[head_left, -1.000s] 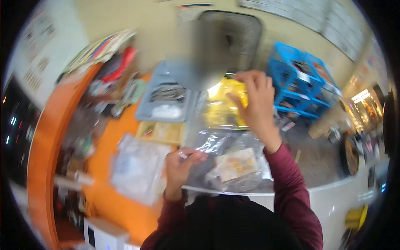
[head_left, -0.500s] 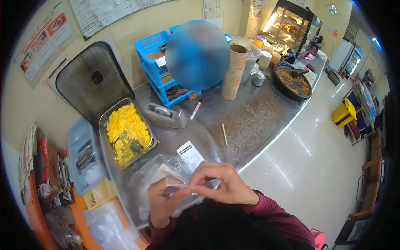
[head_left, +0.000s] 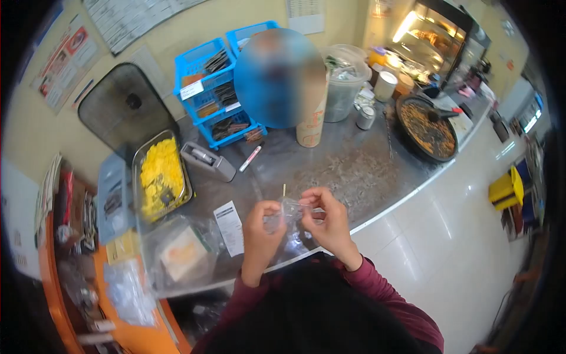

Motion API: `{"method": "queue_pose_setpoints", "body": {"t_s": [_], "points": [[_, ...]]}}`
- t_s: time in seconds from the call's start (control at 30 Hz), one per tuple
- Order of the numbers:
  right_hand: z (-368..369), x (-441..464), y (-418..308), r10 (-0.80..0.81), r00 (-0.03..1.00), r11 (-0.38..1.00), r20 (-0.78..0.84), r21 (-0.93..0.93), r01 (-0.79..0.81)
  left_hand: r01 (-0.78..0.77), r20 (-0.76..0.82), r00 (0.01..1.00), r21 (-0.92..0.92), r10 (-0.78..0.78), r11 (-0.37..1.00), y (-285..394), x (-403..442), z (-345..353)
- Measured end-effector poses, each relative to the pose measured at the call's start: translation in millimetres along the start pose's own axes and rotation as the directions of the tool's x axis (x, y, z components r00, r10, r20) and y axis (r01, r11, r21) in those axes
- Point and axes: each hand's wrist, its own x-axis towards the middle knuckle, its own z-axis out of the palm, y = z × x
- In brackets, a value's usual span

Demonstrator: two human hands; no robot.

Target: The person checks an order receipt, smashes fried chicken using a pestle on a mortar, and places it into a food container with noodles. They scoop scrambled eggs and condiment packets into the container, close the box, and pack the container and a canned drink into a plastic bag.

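Note:
Over the counter's front edge, a small clear plastic bag [head_left: 291,207] is stretched between my two hands. My left hand [head_left: 263,233] pinches its left side between thumb and fingers. On its other side, my right hand [head_left: 328,221] grips the rim with thumb and forefinger. A short wooden stick [head_left: 284,190] lies just beyond the plastic. Left of my left hand is a printed receipt [head_left: 229,228]. Farther left, a larger clear bag [head_left: 184,252] lies on the counter with something pale and flat inside.
A glass container of yellow food [head_left: 160,177] stands at left, beside a tape dispenser [head_left: 207,161] and a marker [head_left: 252,157]. Blue baskets [head_left: 203,88] stand at the back near a paper roll [head_left: 311,130]. A round black pan [head_left: 427,131] is at right.
My hands have moved right, away from the larger bag, which now lies on the counter. They are farther apart, with small clear plastic spread between them. The view has shifted too.

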Motion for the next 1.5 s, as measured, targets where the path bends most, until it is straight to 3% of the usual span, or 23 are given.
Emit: {"method": "queue_pose_setpoints", "body": {"t_s": [0.07,0.17,0.27,0.37,0.4,0.47,0.6,0.7,0.8,0.9,1.0,1.1,1.17,1.23,1.3,1.4,1.5], "points": [[-7,8,0,-0.058,0.989,0.996,0.133,-0.064,0.067,0.066,0.032,0.997,0.020,-0.067,0.998,10,-1,12],[-24,22,15,-0.081,0.978,0.978,0.194,-0.172,0.115,-0.010,-0.062,0.998,0.128,0.018,0.992,6,-3,22],[-45,37,52,-0.152,0.988,0.957,0.023,-0.244,0.153,0.061,-0.276,0.961,0.314,0.029,0.947,-6,-3,17],[-49,41,59,-0.075,0.994,0.985,-0.083,-0.161,0.061,0.100,-0.375,0.927,0.188,-0.023,0.977,-13,2,31],[-49,42,61,-0.114,0.992,0.979,-0.057,-0.175,0.102,0.129,-0.369,0.926,0.116,-0.078,0.985,-9,4,37],[-46,41,65,-0.184,0.983,0.962,-0.004,-0.205,0.179,0.051,-0.278,0.961,0.149,-0.007,0.988,-16,6,47],[-32,36,58,-0.083,0.996,0.980,0.011,-0.179,0.084,0.044,-0.230,0.973,0.216,0.006,0.975,-15,8,79],[-47,43,95,-0.177,0.980,0.928,-0.089,-0.346,0.136,0.164,-0.370,0.927,0.273,-0.054,0.948,-32,12,73],[-54,48,103,-0.057,0.973,0.940,-0.222,-0.340,-0.022,0.163,-0.437,0.899,0.368,0.016,0.915,-53,8,74],[-58,54,105,-0.096,0.970,0.947,-0.224,-0.322,0.020,0.079,-0.385,0.914,0.485,0.131,0.871,-38,22,81],[-81,73,123,-0.078,0.969,0.955,0.236,-0.260,0.141,-0.295,-0.047,0.916,0.597,0.399,0.746,-35,38,88],[-113,130,114,-0.166,0.846,0.945,0.507,-0.162,0.282,-0.008,0.148,0.989,0.223,-0.026,0.975,-56,28,107],[-146,190,157,-0.256,0.918,0.820,0.303,-0.434,0.372,0.063,0.020,0.997,0.174,-0.068,0.983,-70,28,105],[-170,249,214,-0.266,0.954,0.620,-0.137,-0.783,0.060,0.106,-0.062,0.993,0.113,-0.099,0.988,-72,29,101],[-188,292,254,-0.139,0.959,0.438,-0.245,-0.884,-0.163,0.123,-0.111,0.987,0.056,-0.117,0.991,-66,28,95],[-221,329,325,0.125,0.991,0.619,-0.040,-0.778,-0.109,0.286,-0.070,0.953,-0.119,-0.295,0.951,-75,25,85],[-206,309,279,0.402,0.910,0.745,-0.103,-0.540,-0.391,0.403,-0.108,0.894,-0.234,-0.435,0.885,-82,24,80]]}}
